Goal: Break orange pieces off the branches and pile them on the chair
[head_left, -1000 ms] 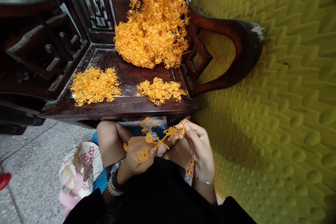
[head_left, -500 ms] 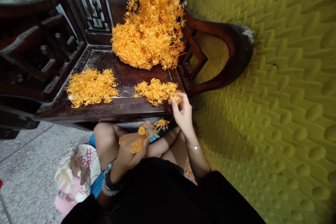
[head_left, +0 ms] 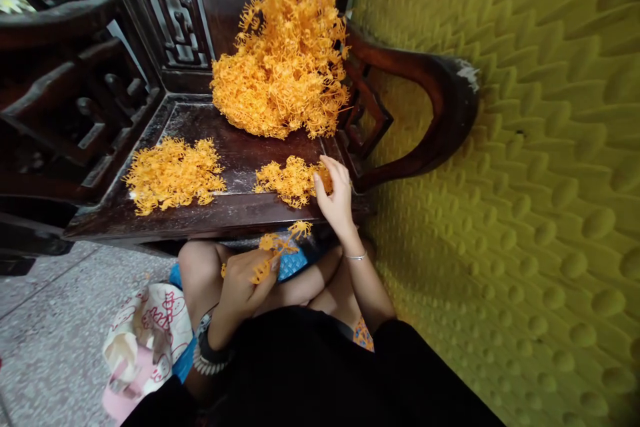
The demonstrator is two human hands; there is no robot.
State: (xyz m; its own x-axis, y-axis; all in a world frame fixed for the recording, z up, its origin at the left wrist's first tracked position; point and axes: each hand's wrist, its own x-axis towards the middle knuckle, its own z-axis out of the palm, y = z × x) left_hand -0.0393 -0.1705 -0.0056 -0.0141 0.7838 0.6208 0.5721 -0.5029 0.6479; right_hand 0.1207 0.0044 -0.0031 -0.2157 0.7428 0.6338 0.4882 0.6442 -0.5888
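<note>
My left hand (head_left: 244, 283) is closed around a few orange plastic flower pieces (head_left: 269, 241), whose spidery heads stick out past the thumb and fingers above my lap. My right hand (head_left: 336, 199) reaches over the right end of a small pile of orange flower pieces (head_left: 287, 180) on the wooden chair seat (head_left: 240, 203). Its thumb and fingers are apart, curved over the pile; the fingers partly cover the pieces beneath them. To the left on the same seat lies a second flat pile of orange flower pieces (head_left: 175, 175).
A tall heap of orange flower stems (head_left: 285, 80) stands at the back of the seat. A curved armrest (head_left: 450, 100) and a yellow textured wall covering (head_left: 525, 213) are on the right. A white and pink bag (head_left: 165, 313) sits on the speckled floor at left.
My right hand has shifted slightly left and up over the small pile, and its fingers have spread from a pinch. My left hand still holds its flower pieces, a little further left.
</note>
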